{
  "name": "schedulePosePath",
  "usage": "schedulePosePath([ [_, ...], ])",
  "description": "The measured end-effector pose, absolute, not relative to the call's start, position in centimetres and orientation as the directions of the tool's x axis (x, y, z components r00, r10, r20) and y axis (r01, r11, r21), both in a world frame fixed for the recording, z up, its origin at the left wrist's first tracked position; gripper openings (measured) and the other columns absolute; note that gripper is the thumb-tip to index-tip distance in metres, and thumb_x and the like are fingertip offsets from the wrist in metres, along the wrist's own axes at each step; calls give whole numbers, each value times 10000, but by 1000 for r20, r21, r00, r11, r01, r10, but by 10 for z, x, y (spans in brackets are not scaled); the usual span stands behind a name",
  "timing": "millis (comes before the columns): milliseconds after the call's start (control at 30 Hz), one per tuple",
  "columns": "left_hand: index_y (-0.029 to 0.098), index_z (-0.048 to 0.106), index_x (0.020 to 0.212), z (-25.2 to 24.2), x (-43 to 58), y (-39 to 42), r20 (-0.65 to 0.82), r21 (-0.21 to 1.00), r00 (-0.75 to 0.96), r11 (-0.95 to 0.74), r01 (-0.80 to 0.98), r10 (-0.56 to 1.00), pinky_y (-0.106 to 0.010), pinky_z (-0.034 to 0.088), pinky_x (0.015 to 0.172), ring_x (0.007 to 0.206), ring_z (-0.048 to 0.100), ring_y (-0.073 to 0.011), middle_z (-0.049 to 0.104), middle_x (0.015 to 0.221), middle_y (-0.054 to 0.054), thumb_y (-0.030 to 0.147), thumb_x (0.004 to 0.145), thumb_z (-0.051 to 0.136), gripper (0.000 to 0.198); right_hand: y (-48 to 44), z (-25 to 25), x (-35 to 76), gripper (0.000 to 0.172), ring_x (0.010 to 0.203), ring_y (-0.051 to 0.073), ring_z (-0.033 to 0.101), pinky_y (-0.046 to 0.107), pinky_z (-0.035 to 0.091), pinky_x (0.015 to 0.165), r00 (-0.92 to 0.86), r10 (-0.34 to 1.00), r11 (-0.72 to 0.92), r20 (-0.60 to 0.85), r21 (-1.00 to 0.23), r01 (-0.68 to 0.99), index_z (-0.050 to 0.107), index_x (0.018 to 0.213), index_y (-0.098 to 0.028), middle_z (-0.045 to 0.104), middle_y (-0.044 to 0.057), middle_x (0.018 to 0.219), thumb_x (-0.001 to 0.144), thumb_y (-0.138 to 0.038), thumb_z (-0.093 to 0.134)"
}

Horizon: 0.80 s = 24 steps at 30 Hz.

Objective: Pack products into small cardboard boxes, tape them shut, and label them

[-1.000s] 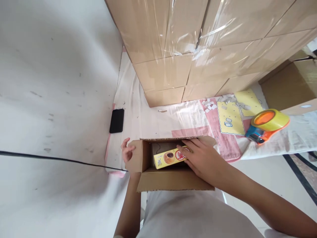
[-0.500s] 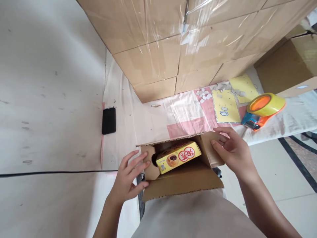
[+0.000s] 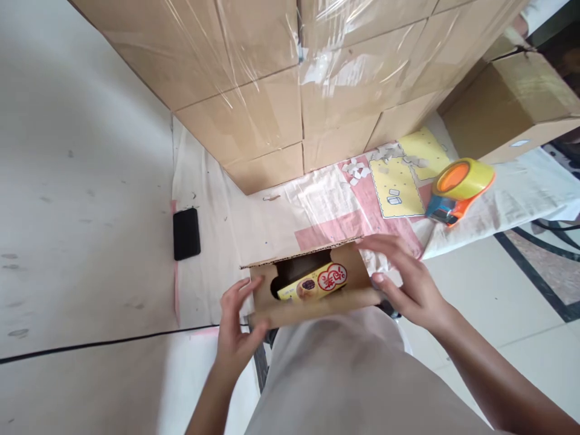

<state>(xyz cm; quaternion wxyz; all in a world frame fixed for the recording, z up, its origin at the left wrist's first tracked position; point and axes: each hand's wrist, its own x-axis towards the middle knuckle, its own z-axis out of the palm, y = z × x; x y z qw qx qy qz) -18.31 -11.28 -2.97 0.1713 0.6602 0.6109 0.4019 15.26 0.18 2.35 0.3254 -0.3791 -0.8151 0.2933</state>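
Observation:
A cardboard box [image 3: 312,311] sits low in front of my body with its top partly uncovered. Inside it lies a tilted yellow snack carton [image 3: 312,283] with a red emblem and a picture of round pastries. My left hand [image 3: 238,320] grips the box's left end, fingers on the folded-in side flap [image 3: 263,287] and thumb at the near long flap. At the right end, my right hand [image 3: 405,281] has its fingers along the far edge and its thumb by the near flap's corner. The near flap is slightly blurred and hides the snack carton's lower part.
Behind stands a tall stack of film-wrapped cartons [image 3: 267,121]. A tape dispenser [image 3: 462,187] with yellow tape rests on the cloth-covered table, beside yellow sheets [image 3: 396,187] and paper scraps [image 3: 356,170]. A black phone [image 3: 186,234] lies left. An open carton [image 3: 489,115] stands right.
Both side flaps have folded inward, and the near long flap has risen and swung over part of the opening. My right hand has moved to the box's far right corner. The view has shifted.

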Motion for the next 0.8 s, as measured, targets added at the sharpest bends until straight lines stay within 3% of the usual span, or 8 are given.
schedulePosePath([
  [67,416,77,1628,-30,-164,-109,287,825,-305,-73,561,908,-419,488,1033,1425,494,-255,414,1620,-123,354,985,574,815,6,17,148,599,1407,356,458,570,453,1108,-384,836,530,393,-760,376,391,1563,-249,484,157,1533,1014,-450,520],
  [133,430,73,1626,-25,-152,-105,325,809,-346,-69,584,880,-446,449,1084,1540,329,-270,222,1716,-93,235,973,564,840,9,12,143,657,1454,367,400,588,430,1122,-418,812,548,407,-777,310,339,1589,-240,475,164,1544,1006,-482,524],
  [200,426,210,1610,-15,-147,-101,406,664,-191,-145,734,894,-495,314,1196,1560,290,-258,347,1674,-55,129,963,539,785,9,10,139,598,1435,348,434,568,433,1111,-517,746,611,419,-739,283,402,1552,-253,620,144,1377,995,-391,572],
  [267,381,389,1554,-3,-148,-97,402,489,60,-269,829,914,-517,135,1265,1470,451,-226,616,1469,-28,103,979,506,649,8,9,140,501,1373,330,509,564,416,1107,-603,669,690,434,-664,288,505,1468,-276,714,98,1160,977,-275,603],
  [367,278,544,1460,8,-151,-94,305,332,313,-408,850,900,-532,49,1282,1322,602,-266,726,1308,-52,354,975,617,496,13,5,156,427,1326,338,554,596,381,1116,-587,700,688,406,-603,403,572,1397,-278,710,99,1184,971,-269,598],
  [500,252,576,1446,-1,-154,-90,324,188,367,-440,878,872,-516,193,1267,1346,579,-309,678,1388,-92,341,894,728,580,47,-17,216,555,1329,339,534,561,448,1087,60,857,319,512,-618,718,522,1425,-249,567,160,1411,910,-391,671],
  [600,276,528,1497,-16,-154,-76,435,146,318,-414,898,842,-503,234,1247,1356,570,-314,677,1391,-85,299,885,740,648,93,-38,277,717,1302,293,547,475,519,1034,531,749,-18,397,-789,614,441,1438,-239,502,180,1454,822,-442,746],
  [800,336,506,1507,-24,-151,-29,513,161,292,-425,891,807,-520,274,1209,1364,569,-336,684,1376,-51,348,918,710,624,160,-46,333,665,1097,221,633,336,573,851,737,660,-269,145,-870,413,467,1353,-193,553,158,1378,814,-486,724],
])
